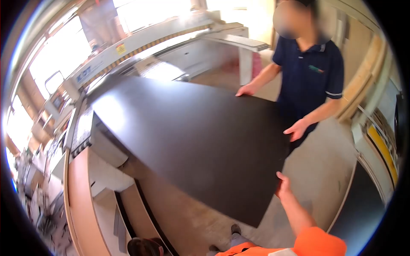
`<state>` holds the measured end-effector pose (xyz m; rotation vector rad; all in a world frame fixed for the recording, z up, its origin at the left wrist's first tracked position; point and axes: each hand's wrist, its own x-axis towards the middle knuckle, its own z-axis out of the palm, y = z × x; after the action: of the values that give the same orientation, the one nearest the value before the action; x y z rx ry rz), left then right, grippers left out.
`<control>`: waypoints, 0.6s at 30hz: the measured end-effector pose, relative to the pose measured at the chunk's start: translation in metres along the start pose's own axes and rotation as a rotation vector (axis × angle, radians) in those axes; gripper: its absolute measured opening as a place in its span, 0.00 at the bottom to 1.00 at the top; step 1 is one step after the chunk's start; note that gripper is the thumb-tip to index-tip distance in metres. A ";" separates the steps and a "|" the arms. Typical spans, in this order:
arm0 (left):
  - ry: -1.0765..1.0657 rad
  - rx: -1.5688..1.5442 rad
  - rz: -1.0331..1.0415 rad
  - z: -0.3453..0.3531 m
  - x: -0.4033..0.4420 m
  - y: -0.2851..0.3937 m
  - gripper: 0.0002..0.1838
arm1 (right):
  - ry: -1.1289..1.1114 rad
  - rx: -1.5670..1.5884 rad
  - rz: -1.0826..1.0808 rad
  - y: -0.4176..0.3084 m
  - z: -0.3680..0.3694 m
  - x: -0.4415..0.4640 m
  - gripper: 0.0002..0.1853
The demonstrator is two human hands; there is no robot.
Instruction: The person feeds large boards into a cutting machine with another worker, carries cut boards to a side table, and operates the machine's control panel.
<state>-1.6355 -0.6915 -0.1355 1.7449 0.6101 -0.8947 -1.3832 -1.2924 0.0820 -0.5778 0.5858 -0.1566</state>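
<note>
A large dark panel (188,136) reaches from the machine at the back left to the near right. My right hand (282,186) grips its near right edge, thumb up at the rim and the other fingers partly hidden. I cannot see my left hand. Across the panel stands a person in a dark polo shirt (309,77). That person's one hand (246,90) lies on the far edge, and the other hand (297,129) is at the right edge, beyond mine.
The long machine (141,51) with a striped beam runs along the back left. Wooden panels (79,192) stand at the lower left, near a dark rounded thing (144,246) I cannot make out. Another dark sheet (358,209) is at the lower right, on the concrete floor side (322,170).
</note>
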 end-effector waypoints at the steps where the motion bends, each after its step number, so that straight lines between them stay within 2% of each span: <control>1: 0.079 0.258 0.096 0.004 0.013 0.012 0.23 | -0.013 -0.034 -0.010 -0.006 -0.002 0.000 0.28; 2: 0.109 0.201 0.074 0.009 0.003 0.054 0.25 | -0.025 -0.075 -0.063 -0.009 -0.012 0.006 0.29; 3: 0.142 0.346 0.118 0.011 -0.022 0.118 0.27 | -0.029 -0.068 -0.054 -0.016 -0.016 0.005 0.27; 4: 0.129 0.252 0.062 0.011 -0.033 0.160 0.25 | 0.005 -0.063 -0.121 -0.018 -0.018 0.005 0.26; 5: 0.086 0.291 0.044 0.001 -0.003 0.144 0.29 | 0.029 -0.081 -0.157 -0.019 -0.027 0.008 0.25; 6: 0.038 0.332 0.026 -0.011 0.024 0.132 0.33 | 0.072 0.057 -0.205 -0.014 -0.045 0.019 0.25; 7: 0.072 0.303 0.000 -0.018 0.022 0.152 0.33 | 0.072 0.062 -0.088 -0.020 -0.074 0.021 0.23; 8: 0.105 0.277 -0.025 -0.027 0.014 0.188 0.33 | 0.037 0.135 -0.110 -0.020 -0.087 0.023 0.23; 9: 0.111 0.242 -0.048 -0.036 0.028 0.189 0.35 | -0.006 0.230 -0.133 -0.022 -0.103 0.027 0.23; 11: 0.147 0.270 -0.021 -0.058 0.061 0.187 0.35 | 0.278 0.179 -0.244 -0.018 -0.078 0.031 0.24; 12: 0.163 0.287 -0.004 -0.070 0.078 0.189 0.34 | 0.372 0.181 -0.206 -0.014 -0.070 0.038 0.23; 13: 0.120 0.260 -0.086 -0.085 0.091 0.201 0.34 | 0.466 0.181 -0.172 -0.006 -0.066 0.049 0.21; 15: 0.108 0.292 -0.091 -0.119 0.137 0.207 0.34 | 0.487 0.040 -0.124 0.029 -0.075 0.088 0.22; 17: 0.123 0.363 -0.063 -0.158 0.195 0.206 0.34 | 0.124 -0.170 0.003 0.075 -0.088 0.134 0.18; 18: 0.154 0.412 -0.026 -0.183 0.228 0.213 0.34 | 0.207 -0.127 0.110 0.110 -0.055 0.160 0.15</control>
<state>-1.2881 -0.5941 -0.1655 2.1957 0.5768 -0.9575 -1.2839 -1.2750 -0.0931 -0.6550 0.8311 -0.0763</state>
